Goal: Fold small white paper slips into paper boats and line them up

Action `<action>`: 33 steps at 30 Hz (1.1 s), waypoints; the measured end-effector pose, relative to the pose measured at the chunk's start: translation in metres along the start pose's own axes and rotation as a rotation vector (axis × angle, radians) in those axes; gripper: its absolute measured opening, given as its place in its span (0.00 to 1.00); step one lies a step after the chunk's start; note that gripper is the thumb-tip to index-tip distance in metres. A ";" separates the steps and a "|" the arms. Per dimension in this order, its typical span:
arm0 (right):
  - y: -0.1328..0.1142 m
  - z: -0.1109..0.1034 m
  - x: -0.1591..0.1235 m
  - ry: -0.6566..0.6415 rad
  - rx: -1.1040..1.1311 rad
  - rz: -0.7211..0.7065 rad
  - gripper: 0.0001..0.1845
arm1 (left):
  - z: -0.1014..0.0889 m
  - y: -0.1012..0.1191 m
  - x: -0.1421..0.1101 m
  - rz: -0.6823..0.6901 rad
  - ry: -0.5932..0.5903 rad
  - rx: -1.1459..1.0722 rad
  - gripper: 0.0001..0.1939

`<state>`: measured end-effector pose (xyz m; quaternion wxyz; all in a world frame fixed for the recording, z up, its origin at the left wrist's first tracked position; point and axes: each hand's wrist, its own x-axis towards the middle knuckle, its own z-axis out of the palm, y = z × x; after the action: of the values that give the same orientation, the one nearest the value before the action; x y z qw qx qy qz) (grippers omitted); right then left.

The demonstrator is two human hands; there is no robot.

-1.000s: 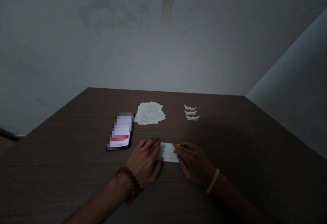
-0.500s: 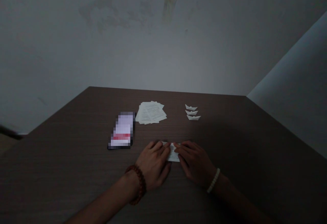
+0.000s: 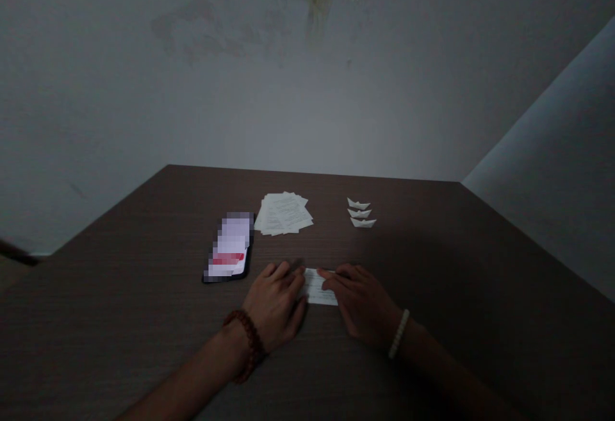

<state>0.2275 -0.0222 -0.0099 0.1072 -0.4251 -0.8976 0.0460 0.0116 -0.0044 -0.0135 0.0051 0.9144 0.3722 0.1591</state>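
Observation:
A small printed sheet of paper (image 3: pixel 317 293), apparently folded into a strip, lies flat on the dark wooden table between my hands. My left hand (image 3: pixel 273 305) has its fingers bent over the left end of the paper, holding it down. From the other side, my right hand (image 3: pixel 365 302) grips the right end, with its fingertips pressed along the far edge. The fingers hide both ends of the paper. A dark beaded bracelet (image 3: pixel 250 341) is on my left wrist and a pale one (image 3: pixel 400 334) on my right.
Beyond my left hand lies a phone (image 3: pixel 230 245) with its screen lit and blurred. A fanned pile of printed paper sheets (image 3: pixel 283 214) sits behind it. Three small folded paper boats (image 3: pixel 360 213) stand in a column farther right. A wall (image 3: pixel 307 113) bounds the table's (image 3: pixel 144 241) far edge.
My left hand has slid left along the paper, uncovering more of it. My right hand stays near the right end, its fingertips slightly farther left on the far edge.

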 end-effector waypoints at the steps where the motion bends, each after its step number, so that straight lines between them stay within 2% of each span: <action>1: -0.001 -0.002 0.003 -0.026 -0.004 -0.018 0.20 | 0.000 0.000 0.000 -0.001 -0.004 0.002 0.16; 4: -0.002 -0.005 0.008 -0.056 -0.014 -0.047 0.26 | -0.001 0.001 0.000 -0.010 -0.006 0.006 0.16; 7: 0.000 -0.005 0.005 -0.047 -0.018 -0.014 0.28 | -0.001 0.001 0.000 -0.022 0.003 0.006 0.16; 12: 0.008 -0.008 -0.013 0.026 0.006 0.092 0.17 | -0.002 0.001 0.000 -0.018 -0.001 -0.002 0.18; 17: 0.014 -0.008 -0.019 0.072 0.070 0.120 0.10 | -0.001 -0.002 0.000 -0.008 -0.003 -0.003 0.20; 21: 0.020 -0.004 -0.013 0.106 0.132 0.176 0.08 | 0.002 -0.005 0.000 -0.013 -0.008 -0.011 0.21; 25: 0.022 -0.005 -0.002 0.094 0.150 0.206 0.09 | 0.004 -0.007 0.000 -0.024 -0.006 -0.027 0.18; 33: 0.020 -0.012 0.026 0.012 0.184 0.141 0.15 | 0.002 -0.010 0.005 -0.088 -0.001 -0.148 0.17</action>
<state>0.2291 0.0104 0.0027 0.1478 -0.4756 -0.8568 0.1332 0.0084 0.0065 -0.0150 0.0802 0.8943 0.3994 0.1852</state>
